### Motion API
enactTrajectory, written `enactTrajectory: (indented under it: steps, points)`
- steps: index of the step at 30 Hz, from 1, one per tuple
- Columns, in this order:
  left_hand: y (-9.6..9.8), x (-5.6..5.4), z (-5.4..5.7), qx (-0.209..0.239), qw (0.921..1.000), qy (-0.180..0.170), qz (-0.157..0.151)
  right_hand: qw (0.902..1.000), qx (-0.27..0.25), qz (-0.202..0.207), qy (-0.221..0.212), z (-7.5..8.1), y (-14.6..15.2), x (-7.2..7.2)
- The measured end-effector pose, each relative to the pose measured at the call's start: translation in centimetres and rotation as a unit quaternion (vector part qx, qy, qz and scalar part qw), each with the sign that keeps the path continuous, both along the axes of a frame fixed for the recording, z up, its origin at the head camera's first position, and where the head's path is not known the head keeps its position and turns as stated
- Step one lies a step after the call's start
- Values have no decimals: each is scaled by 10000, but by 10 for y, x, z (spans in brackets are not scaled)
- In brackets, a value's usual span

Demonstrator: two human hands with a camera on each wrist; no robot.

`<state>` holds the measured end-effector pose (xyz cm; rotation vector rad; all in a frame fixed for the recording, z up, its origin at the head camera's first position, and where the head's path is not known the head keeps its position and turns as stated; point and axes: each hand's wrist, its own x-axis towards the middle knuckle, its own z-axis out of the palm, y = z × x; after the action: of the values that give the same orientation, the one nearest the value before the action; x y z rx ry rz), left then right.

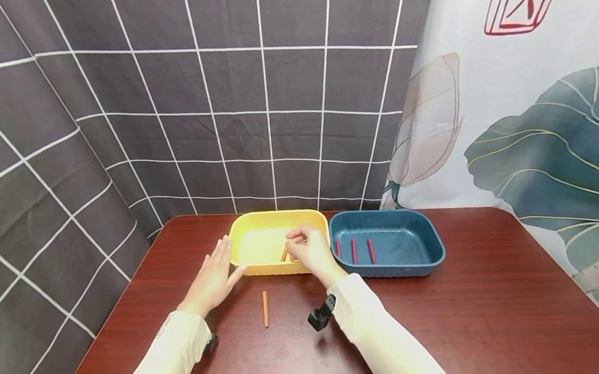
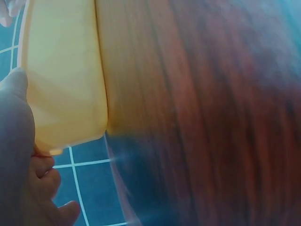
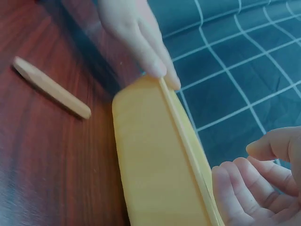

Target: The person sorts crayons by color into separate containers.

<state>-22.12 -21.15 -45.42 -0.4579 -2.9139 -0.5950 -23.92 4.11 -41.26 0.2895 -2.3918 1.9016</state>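
Observation:
My left hand (image 1: 214,278) rests against the left end of a yellow bin (image 1: 248,270), fingers straight and thumb (image 2: 16,82) at the front rim. Over the bin's right part hovers my right hand (image 1: 308,252). An orange crayon-like stick (image 1: 284,253) shows just below its fingertips, inside the bin. In the right wrist view, the thumb and fingers (image 3: 230,193) stand apart with nothing visible between them; the bin wall hides the inside. Another orange crayon-like stick (image 1: 266,309), tapered at one end, lies on the table before the bin.
A blue bin (image 1: 387,270) stands beside the yellow one on the right. Inside it, three pinkish-red sticks (image 1: 354,251) stand or lean in its left half. The reddish-brown table (image 1: 491,289) meets a dark checked curtain (image 1: 296,130) at the back.

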Motion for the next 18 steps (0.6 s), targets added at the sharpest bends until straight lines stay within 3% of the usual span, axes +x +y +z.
enactTrajectory:
  steps: [4,12,18]
  points:
    - [1,0,1,27,10000,3,-16,9995,-127,251,121,-2,-1,16]
    - [1,0,1,72,10000,23,-25,9985,213,502,25,-15,-11,46]
    - [1,1,0,143,9999,25,2,9956,624,688,-105,-29,-24,61]
